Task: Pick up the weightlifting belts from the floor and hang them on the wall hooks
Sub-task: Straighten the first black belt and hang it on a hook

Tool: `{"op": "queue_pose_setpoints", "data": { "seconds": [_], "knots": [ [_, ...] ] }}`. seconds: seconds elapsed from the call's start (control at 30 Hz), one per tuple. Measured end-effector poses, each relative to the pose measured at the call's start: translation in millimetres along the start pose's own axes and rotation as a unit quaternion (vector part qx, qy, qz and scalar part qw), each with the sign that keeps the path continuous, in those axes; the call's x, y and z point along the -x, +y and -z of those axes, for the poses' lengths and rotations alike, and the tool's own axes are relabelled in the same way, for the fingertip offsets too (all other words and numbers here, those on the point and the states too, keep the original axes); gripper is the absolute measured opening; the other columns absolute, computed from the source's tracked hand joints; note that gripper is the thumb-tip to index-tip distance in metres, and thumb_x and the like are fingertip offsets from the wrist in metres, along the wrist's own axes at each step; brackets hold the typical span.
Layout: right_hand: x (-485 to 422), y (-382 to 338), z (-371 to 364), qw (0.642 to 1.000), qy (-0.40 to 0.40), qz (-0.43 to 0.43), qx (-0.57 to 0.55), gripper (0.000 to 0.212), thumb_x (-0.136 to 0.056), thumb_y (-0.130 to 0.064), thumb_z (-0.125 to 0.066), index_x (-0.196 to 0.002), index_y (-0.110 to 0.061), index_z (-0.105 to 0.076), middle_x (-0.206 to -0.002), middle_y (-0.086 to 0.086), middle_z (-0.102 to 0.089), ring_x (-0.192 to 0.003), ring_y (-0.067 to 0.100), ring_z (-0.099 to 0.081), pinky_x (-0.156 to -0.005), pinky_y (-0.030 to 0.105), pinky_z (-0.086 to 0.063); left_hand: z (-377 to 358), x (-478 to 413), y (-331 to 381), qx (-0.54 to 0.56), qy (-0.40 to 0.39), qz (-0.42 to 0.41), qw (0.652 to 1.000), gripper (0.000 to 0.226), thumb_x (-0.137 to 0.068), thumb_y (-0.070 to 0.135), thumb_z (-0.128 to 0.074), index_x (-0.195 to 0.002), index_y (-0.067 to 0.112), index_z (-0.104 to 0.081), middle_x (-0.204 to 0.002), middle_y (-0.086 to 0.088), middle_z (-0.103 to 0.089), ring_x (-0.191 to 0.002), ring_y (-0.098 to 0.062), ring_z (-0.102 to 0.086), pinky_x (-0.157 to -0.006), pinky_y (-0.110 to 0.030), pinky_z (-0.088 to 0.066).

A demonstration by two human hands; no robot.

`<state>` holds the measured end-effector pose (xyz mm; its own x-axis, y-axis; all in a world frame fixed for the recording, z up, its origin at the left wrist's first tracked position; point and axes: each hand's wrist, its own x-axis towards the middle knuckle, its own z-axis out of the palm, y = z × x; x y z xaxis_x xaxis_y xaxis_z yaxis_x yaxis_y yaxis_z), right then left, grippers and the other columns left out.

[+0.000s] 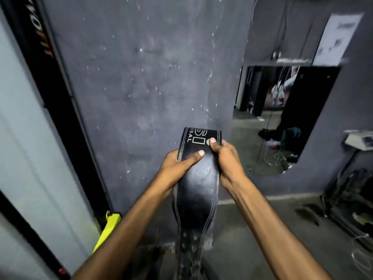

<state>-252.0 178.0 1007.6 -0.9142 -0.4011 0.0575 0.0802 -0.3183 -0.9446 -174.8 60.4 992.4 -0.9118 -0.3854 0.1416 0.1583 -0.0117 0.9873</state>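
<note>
item: black leather weightlifting belt (196,186), one piece, white double stitching along both edges, white printed lettering and a rectangle mark near its upper end. position: centre of view, slightly toward 5 o'clock, held up in front of the grey wall (141,77). the wide part sits between the two hands; the upper end is folded over toward the wall; the narrower strap hangs straight down toward 6 o'clock and blurs near the bottom edge.

left hand (177,164): at 9 o'clock of the belt, fingers wrapped behind the left edge, thumb laid across the front face. closed firmly on the belt.

right hand (226,158): at 3 o'clock of the belt, fingers curled round the right edge, thumb pressed on the front near the printed mark. closed firmly on the belt.

surroundings: grey wall, scuffed with pale flecks, fills 12 o'clock. mirror (282,118) on the wall at 2 o'clock, reflecting a floor with scattered items. black frame with orange lettering (43,57) running from 11 to 8 o'clock. yellow-green object (109,229) at 7 o'clock, low against the wall. concrete floor (262,229) at 4 o'clock, with dark equipment and white cables at 3 to 4 o'clock; detail too blurred to tell.
</note>
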Motion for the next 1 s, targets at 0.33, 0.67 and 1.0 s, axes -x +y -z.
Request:
{"op": "queue_pose_setpoints", "data": {
  "seconds": [0.33,0.67,1.0],
  "knots": [
    [-2,-162,-42,0.987,-0.027,0.147,0.057,0.021,-0.100,-0.013,-0.054,-0.103,0.001,-0.069,-0.110,0.021,-0.076,-0.091,0.024,-0.071,-0.094,0.045,-0.057,-3,56,41,-0.164,-0.042,-0.045,0.984,0.052,-0.066,0.048,-0.087,-0.087,0.003,-0.071,-0.077,-0.004,-0.076,-0.069,-0.009,-0.065,-0.061,-0.035,-0.054],
    [36,-207,-46,0.966,-0.081,0.228,0.092,0.025,-0.103,-0.013,-0.051,-0.112,0.003,-0.068,-0.110,0.014,-0.076,-0.095,0.023,-0.072,-0.085,0.035,-0.057,-1,26,211,0.059,-0.091,-0.128,0.986,0.057,-0.084,0.056,-0.061,-0.119,0.012,-0.070,-0.110,-0.002,-0.075,-0.097,-0.012,-0.070,-0.089,-0.028,-0.054],
    [99,-141,12,0.916,-0.191,0.273,0.226,0.033,-0.087,-0.013,-0.077,-0.119,-0.010,-0.070,-0.115,-0.001,-0.078,-0.107,0.012,-0.073,-0.088,0.022,-0.055,-26,9,246,0.098,-0.045,-0.154,0.982,0.024,-0.086,0.013,-0.072,-0.101,-0.004,-0.068,-0.085,-0.014,-0.077,-0.073,-0.022,-0.072,-0.080,-0.035,-0.059]
  ]
}}
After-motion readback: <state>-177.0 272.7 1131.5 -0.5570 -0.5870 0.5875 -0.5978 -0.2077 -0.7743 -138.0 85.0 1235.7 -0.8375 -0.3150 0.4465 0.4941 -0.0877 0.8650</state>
